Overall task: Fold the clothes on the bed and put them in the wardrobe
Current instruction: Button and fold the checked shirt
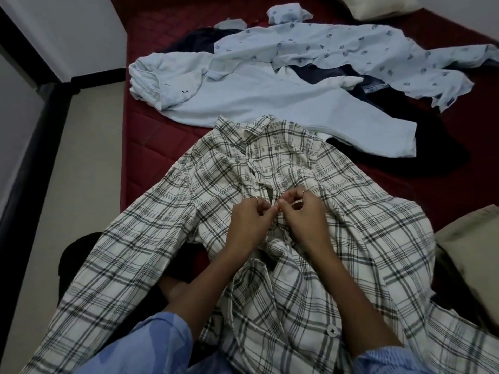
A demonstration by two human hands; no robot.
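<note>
A white shirt with a grey check lies front up on the dark red bed, collar away from me. My left hand and my right hand meet at its button strip in the middle of the chest. Both pinch the strip's edges with curled fingers, thumbs nearly touching. Behind it lie a plain pale blue shirt, a pale blue shirt with a dark leaf print and dark navy clothing partly under them. No wardrobe is in view.
The bed's left edge runs down the frame, with pale floor and a black skirting along the wall beyond it. A beige pillow lies at the right and another at the far corner.
</note>
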